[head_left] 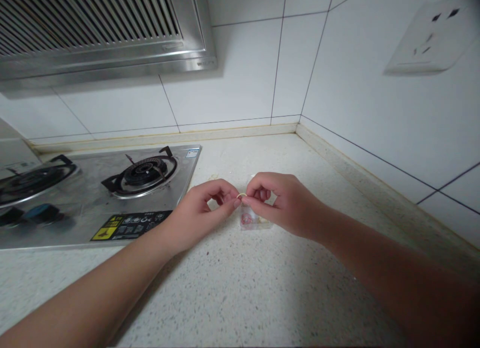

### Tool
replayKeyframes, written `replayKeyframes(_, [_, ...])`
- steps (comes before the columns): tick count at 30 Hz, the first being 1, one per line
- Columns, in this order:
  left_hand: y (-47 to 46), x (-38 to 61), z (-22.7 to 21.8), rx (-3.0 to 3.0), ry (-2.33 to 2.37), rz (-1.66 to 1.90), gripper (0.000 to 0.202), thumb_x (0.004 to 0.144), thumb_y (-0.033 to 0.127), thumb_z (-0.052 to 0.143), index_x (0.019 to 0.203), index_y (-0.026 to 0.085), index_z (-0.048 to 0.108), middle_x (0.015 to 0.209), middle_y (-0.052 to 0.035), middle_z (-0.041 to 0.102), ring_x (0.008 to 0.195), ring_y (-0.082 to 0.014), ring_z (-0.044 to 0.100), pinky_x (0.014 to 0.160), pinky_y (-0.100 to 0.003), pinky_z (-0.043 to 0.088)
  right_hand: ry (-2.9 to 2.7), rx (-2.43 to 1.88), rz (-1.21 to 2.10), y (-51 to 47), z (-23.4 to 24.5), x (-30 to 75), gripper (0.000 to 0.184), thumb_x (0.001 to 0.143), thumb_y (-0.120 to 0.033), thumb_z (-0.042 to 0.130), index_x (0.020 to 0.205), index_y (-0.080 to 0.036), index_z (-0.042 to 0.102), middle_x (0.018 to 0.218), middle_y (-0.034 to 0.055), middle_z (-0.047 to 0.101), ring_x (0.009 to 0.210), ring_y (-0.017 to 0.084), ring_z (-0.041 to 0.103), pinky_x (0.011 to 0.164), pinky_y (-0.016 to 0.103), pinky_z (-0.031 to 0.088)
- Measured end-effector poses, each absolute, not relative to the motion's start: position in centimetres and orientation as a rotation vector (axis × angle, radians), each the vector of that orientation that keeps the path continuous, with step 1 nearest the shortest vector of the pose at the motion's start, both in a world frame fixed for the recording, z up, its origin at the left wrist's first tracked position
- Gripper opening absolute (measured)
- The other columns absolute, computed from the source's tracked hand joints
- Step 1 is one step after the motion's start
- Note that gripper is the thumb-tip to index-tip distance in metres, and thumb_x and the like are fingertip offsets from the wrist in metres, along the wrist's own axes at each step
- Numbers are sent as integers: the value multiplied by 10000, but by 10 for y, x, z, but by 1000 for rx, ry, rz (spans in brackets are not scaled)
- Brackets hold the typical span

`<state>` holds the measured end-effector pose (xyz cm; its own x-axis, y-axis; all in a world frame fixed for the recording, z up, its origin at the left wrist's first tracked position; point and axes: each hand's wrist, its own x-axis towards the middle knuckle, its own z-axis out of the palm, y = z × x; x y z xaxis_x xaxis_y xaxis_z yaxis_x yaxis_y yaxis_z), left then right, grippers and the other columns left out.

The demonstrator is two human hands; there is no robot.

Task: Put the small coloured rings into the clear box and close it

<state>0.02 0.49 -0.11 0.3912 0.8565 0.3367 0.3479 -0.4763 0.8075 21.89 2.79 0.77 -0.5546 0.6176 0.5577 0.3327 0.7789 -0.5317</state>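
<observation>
My left hand (pixel 204 208) and my right hand (pixel 285 202) meet over the counter, each with thumb and fingertips pinched together. Between them they hold a thin, pale yellow rubber band (pixel 242 194), which curves up in a small arc. Its ends are hidden in my fingertips. Just beneath and behind my right hand sits a small clear plastic box (pixel 256 224) with something red and yellowish in it. My right hand covers part of this box, and its contents are too blurred to name.
A steel gas stove (pixel 86 198) with two burners and dark knobs lies left of my hands. A range hood (pixel 112 38) hangs above it. The speckled counter (pixel 240 298) runs to a tiled corner. On the right wall is a power socket (pixel 431 38).
</observation>
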Motion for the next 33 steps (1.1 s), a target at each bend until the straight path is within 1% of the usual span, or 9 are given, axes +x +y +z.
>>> replayKeyframes(6, [5,1,-1,2010,1006,1006,112,955,298,633,941,199,683,856,-19,669,814,-166,587,756,-289,466,-2192,-715,483,28,8,219,110,878,-222,666,797,-168,615,699,-20,610,638,109,548,602,239,402])
replayKeyframes(19, [4,0,0,2018,1013,999,110,957,288,632,963,197,695,872,-19,680,820,-169,600,771,-305,474,-2201,-732,468,27,9,219,125,868,-216,685,783,-163,609,683,-33,599,616,97,535,579,233,392])
replayKeyframes(25, [5,2,4,1966,939,1013,135,957,251,624,977,190,743,947,-44,737,900,-191,647,810,-317,476,-2198,-720,478,28,7,220,125,871,-221,685,787,-159,616,674,-34,594,608,93,534,571,227,395])
replayKeyframes(29, [6,2,5,1977,924,1036,130,945,217,632,957,189,758,939,-37,749,876,-175,650,798,-301,471,-2203,-726,477,28,7,220,143,872,-239,692,782,-160,614,670,-35,591,607,94,534,575,229,397])
replayKeyframes(33, [7,1,4,1951,926,1041,123,940,235,645,933,182,756,917,-42,743,857,-177,644,776,-301,470,-2202,-739,497,28,7,219,132,867,-230,689,781,-164,613,670,-37,594,604,93,538,568,225,394])
